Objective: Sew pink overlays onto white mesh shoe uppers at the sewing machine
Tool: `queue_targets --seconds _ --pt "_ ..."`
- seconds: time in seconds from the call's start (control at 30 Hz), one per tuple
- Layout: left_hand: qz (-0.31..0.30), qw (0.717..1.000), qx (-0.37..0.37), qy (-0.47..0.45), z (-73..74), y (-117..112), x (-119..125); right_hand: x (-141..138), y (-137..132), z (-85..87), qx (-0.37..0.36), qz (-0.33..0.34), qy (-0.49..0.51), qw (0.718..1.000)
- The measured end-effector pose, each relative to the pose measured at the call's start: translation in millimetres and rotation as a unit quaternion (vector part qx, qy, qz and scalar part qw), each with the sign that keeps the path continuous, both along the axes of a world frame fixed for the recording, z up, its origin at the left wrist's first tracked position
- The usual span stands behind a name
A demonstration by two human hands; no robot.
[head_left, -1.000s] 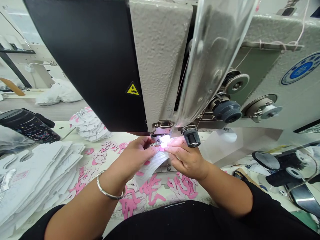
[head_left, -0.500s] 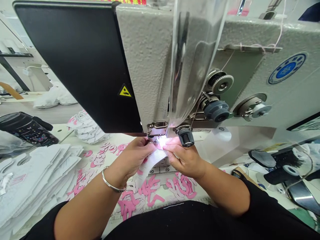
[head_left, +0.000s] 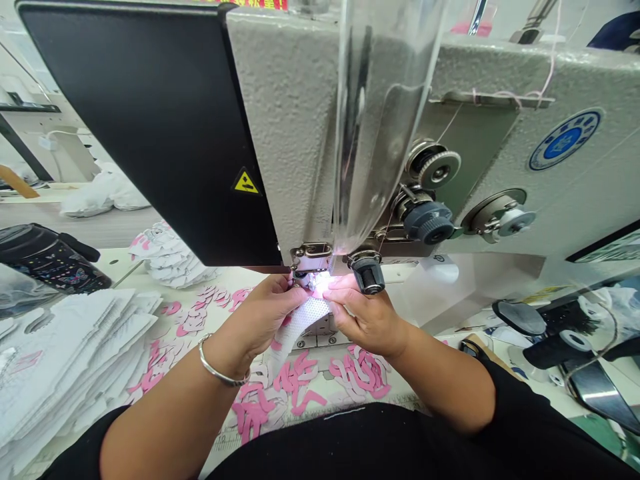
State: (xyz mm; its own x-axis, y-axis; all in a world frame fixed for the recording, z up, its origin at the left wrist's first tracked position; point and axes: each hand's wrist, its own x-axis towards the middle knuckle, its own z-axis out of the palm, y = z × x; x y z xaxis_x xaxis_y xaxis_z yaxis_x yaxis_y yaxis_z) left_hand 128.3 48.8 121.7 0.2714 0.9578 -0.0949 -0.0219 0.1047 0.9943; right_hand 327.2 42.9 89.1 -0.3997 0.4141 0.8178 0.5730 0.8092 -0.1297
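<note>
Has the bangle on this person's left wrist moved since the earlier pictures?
Yes, slightly: against the metal clamp above the needle, the silver bangle has shifted up and to the right in the view, closer to the clamp.

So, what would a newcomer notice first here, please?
The grey-and-black sewing machine head fills the top of the view, a bright light glowing at its needle area. The left hand and right hand pinch a white mesh strip there. Pink-and-white cut pieces lie scattered below, beside a stack of white panels at left.
</note>
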Motion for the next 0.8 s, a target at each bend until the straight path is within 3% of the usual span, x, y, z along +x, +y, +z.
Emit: queue_targets --seconds 0.37,0.8 --pt "0.015 1.000 -0.007 -0.024 0.3 -0.4 1.9 1.9 2.4 -1.3 -0.041 -0.014 -0.014 0.999" --pt "0.068 0.997 0.014 -0.039 -11.4 0.9 3.6 1.6 2.8 -1.2 -0.045 -0.022 -0.019 0.999"
